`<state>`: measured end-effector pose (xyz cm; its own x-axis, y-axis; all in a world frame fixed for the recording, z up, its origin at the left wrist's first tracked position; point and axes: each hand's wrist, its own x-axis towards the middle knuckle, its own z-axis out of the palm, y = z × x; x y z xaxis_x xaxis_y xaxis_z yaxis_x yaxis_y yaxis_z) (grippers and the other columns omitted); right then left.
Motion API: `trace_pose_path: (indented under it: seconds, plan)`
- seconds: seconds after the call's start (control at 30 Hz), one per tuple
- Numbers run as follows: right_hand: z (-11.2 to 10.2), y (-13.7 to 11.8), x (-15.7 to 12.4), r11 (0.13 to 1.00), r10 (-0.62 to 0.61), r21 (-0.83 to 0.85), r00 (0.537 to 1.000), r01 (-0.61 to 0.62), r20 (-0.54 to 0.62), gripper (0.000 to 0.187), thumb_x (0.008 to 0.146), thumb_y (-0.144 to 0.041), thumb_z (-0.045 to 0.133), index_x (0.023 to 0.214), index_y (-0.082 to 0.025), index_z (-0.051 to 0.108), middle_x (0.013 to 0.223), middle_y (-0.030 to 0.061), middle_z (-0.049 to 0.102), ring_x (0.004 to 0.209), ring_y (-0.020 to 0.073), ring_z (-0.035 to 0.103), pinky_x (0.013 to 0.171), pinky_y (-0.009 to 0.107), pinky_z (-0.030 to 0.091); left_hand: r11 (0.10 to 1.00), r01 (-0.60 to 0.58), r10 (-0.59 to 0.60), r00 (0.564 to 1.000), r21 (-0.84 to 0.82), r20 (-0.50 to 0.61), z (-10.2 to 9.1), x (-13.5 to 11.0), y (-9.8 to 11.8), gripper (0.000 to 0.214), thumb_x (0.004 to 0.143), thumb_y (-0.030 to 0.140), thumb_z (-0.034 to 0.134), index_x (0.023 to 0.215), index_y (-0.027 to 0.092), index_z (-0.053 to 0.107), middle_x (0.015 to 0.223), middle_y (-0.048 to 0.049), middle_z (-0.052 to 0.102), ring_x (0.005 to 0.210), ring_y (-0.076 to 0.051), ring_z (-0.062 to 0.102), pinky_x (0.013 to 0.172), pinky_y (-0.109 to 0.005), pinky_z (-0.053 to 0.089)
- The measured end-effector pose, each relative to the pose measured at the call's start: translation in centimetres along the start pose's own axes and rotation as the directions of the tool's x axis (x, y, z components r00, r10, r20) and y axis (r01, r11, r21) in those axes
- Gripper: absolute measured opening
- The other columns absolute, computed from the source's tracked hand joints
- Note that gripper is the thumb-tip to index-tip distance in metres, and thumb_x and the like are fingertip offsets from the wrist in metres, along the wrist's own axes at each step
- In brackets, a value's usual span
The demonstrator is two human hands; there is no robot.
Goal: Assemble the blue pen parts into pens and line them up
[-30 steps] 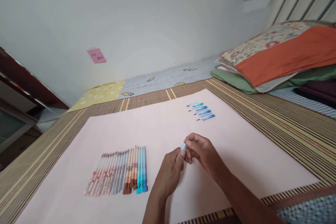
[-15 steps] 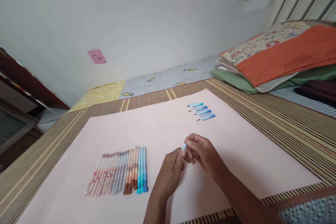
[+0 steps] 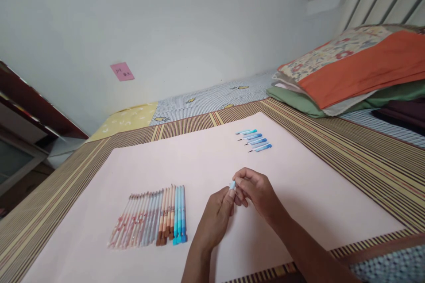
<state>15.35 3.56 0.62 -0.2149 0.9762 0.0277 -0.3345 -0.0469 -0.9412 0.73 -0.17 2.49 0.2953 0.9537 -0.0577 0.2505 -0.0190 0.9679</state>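
My left hand (image 3: 215, 216) and my right hand (image 3: 257, 192) meet over the pale pink sheet (image 3: 199, 172), both pinched on one small light-blue pen piece (image 3: 232, 185); only its end shows between the fingertips. To the left lies a tight row of several pens (image 3: 151, 219), pink, brown and blue, side by side. Farther off, up and to the right, a small group of several short blue pen parts with thin tips (image 3: 255, 140) lies on the sheet.
The pink sheet covers a striped woven mat (image 3: 365, 159) on a bed. Folded bedding and an orange and floral pillow (image 3: 358, 66) are stacked at the right. A white wall with a pink note (image 3: 122, 71) is behind; dark furniture (image 3: 29, 110) stands at the left.
Hardly anything differs: both hands stay pinched on the small blue piece at the same spot, with only slight finger shifts.
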Motion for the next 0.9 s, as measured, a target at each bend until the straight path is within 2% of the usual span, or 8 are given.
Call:
trace_pose_path:
  seconds: [0.13, 0.4, 0.73, 0.9]
  plan:
    - [0.06, 0.11, 0.0, 0.999, -0.014, -0.043, 1.0, 0.013, -0.026, 0.019, 0.085, -0.035, 0.064, 0.076, -0.019, 0.059, 0.038, -0.0101, 0.041, 0.036, 0.0088, 0.036, 0.043, 0.024, 0.031, 1.0, -0.006, 0.005, 1.0, -0.024, -0.021, 0.13, 0.02, -0.37, 0.046, 0.1, 0.054, 0.037, 0.081, 0.018, 0.057, 0.064, 0.0029, 0.045, 0.058, -0.012, 0.035, 0.056, -0.024, 0.028]
    - [0.26, 0.29, 0.14, 0.994, 0.018, 0.108, 1.0, -0.018, -0.001, 0.022, 0.084, -0.037, 0.067, 0.075, -0.02, 0.057, 0.039, -0.0092, 0.043, 0.038, 0.009, 0.038, 0.046, 0.025, 0.036, 0.995, 0.003, -0.005, 1.0, -0.103, -0.019, 0.41, 0.23, -0.47, 0.048, 0.1, 0.056, 0.036, 0.082, 0.017, 0.059, 0.059, 0.0048, 0.039, 0.054, -0.011, 0.031, 0.053, -0.024, 0.026]
    - [-0.05, -0.01, -0.03, 0.995, -0.057, -0.089, 0.996, 0.051, -0.065, 0.018, 0.084, -0.036, 0.066, 0.079, -0.019, 0.062, 0.04, -0.0083, 0.044, 0.038, 0.0103, 0.04, 0.043, 0.025, 0.03, 0.994, 0.025, -0.028, 0.999, -0.109, -0.027, 0.44, 0.3, -0.7, 0.05, 0.099, 0.059, 0.036, 0.082, 0.017, 0.059, 0.057, 0.0053, 0.036, 0.051, -0.011, 0.03, 0.05, -0.023, 0.023]
    - [0.12, -0.09, -0.01, 1.0, -0.006, 0.004, 0.999, 0.006, -0.043, 0.02, 0.082, -0.037, 0.067, 0.077, -0.019, 0.06, 0.04, -0.0088, 0.044, 0.037, 0.0098, 0.039, 0.043, 0.025, 0.033, 0.995, 0.023, -0.023, 1.0, -0.102, -0.003, 0.47, 0.27, -0.57, 0.05, 0.099, 0.058, 0.035, 0.084, 0.017, 0.059, 0.057, 0.0049, 0.037, 0.052, -0.011, 0.03, 0.05, -0.024, 0.023]
